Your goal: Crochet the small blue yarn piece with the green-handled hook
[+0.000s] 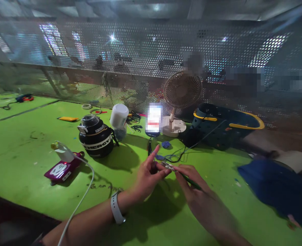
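Note:
My left hand, with a white watch band at the wrist, is above the green table. One finger points up, while the thumb and another finger close on a small pale piece that I cannot make out. From the right, my right hand grips a slim tool with a dark green handle; its metal front end meets the left fingertips. Just beyond the hands lie a small blue flower-like piece and a second blue piece, near a thin cord.
A phone stands upright ahead, with a fan behind it. A dark basket and blue cloth are at right. On the left are a black jug, white bottle, purple case and white cable.

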`<state>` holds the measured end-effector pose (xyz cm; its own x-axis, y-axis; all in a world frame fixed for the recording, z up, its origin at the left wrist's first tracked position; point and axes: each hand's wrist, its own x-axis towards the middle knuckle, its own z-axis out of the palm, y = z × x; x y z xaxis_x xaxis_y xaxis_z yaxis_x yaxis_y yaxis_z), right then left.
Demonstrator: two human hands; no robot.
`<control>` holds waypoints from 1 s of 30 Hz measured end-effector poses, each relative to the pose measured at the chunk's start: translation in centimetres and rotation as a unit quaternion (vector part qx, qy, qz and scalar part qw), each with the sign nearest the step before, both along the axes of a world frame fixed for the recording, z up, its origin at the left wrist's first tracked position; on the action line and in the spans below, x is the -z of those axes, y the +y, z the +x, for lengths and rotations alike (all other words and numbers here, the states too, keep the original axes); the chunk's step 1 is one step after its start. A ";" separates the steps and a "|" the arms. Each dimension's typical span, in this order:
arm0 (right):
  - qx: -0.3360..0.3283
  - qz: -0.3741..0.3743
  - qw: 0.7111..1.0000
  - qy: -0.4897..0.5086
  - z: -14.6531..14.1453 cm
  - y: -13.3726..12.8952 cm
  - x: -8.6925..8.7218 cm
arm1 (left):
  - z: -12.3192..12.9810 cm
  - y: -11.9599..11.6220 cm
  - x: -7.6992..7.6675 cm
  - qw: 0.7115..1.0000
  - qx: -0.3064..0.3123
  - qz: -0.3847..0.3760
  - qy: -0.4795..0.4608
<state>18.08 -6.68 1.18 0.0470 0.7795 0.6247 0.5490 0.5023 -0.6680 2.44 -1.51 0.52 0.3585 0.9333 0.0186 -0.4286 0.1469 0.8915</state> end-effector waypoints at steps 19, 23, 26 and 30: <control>-0.100 0.143 0.981 -0.084 2.2 1.3 0.3 | -1.8 2.3 -0.1 0.961 0.198 -0.138 -0.131; -0.126 0.120 0.983 -0.054 2.4 1.4 0.3 | -2.4 3.1 -0.3 0.962 0.206 -0.133 -0.123; -0.138 0.106 0.984 -0.041 2.3 1.4 -0.2 | -2.7 3.6 -0.3 0.961 0.213 -0.124 -0.124; -0.145 0.104 0.984 0.003 2.1 1.3 -0.8 | -2.8 3.8 -0.1 0.959 0.217 -0.126 -0.130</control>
<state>20.18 -5.36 1.95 -0.1543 0.6164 0.7721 0.3597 0.7629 -0.5372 -0.35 2.34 0.58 0.7286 0.6834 -0.0462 -0.4817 0.5592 0.6747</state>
